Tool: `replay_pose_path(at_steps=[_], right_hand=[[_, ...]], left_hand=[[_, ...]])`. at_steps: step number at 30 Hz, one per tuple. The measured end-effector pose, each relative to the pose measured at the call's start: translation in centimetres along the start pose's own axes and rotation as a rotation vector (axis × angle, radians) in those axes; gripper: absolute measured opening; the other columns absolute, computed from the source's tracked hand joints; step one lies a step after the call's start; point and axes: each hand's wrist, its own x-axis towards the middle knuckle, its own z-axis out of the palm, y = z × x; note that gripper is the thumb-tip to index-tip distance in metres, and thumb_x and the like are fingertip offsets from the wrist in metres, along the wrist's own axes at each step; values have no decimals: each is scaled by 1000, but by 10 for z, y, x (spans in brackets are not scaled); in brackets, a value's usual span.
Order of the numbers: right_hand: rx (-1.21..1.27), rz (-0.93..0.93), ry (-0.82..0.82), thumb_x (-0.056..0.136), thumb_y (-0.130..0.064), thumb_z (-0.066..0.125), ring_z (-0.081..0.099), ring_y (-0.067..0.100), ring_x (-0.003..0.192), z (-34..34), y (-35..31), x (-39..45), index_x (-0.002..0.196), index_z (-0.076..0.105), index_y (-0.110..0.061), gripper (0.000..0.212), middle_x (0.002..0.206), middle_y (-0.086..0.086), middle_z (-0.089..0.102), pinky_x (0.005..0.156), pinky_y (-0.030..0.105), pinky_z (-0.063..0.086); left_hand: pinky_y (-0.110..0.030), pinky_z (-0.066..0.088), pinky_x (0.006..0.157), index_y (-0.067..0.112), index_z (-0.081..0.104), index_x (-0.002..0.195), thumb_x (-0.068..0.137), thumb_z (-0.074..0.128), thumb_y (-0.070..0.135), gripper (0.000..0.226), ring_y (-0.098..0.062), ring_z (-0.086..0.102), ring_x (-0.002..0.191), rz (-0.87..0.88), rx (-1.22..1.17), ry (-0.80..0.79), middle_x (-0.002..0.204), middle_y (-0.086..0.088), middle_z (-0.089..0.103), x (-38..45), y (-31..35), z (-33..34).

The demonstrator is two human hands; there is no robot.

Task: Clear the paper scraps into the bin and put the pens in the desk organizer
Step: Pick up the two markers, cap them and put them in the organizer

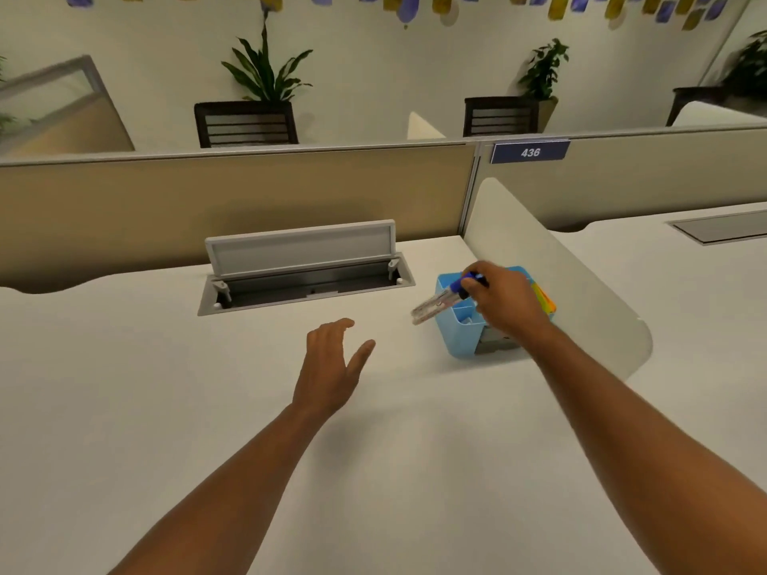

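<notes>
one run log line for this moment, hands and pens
right hand: holding pens over blue desk organizer | left hand: open, empty, above desk | pens not yet in

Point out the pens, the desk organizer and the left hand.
pens [436,305]: head view, on the clear barrels.
desk organizer [456,332]: head view, on its blue front wall.
left hand [330,367]: head view, on its back.

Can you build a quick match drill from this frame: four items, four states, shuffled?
Items:
1. left hand
2. right hand
3. desk organizer
4. cable tray lid

States:
A. propped open
B. light blue, on the desk by the divider
C. grips pens
D. empty, fingers spread above the desk

Pairs: 1-D, 2-C, 3-B, 4-A
</notes>
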Motion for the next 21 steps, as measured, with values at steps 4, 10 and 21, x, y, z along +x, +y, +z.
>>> replay_pose_path(at_steps=[4, 10, 21], right_hand=[[-148, -38, 138, 100, -26, 48, 53, 22, 73, -25, 33, 49, 105, 66, -18, 20, 96, 11, 72, 59, 27, 35], [-346, -197, 98, 99, -17, 51, 51, 23, 75, -37, 54, 104, 109, 63, -12, 16, 97, 16, 67, 63, 29, 39], [-547, -333, -189, 87, -4, 65, 57, 25, 82, 12, 80, 138, 119, 59, -18, 36, 106, 13, 62, 66, 26, 40]], left_hand=[[-28, 29, 102, 24, 49, 132, 93, 36, 56, 52, -18, 38, 132, -52, 3, 23, 140, 2, 49, 9, -6, 11], [-25, 29, 98, 25, 49, 132, 99, 41, 44, 39, -16, 38, 132, -80, 36, 22, 139, 3, 49, 21, -9, 28], [-25, 32, 95, 27, 52, 126, 97, 44, 47, 36, -16, 39, 128, -34, 81, 2, 134, 5, 52, 33, -14, 44]])
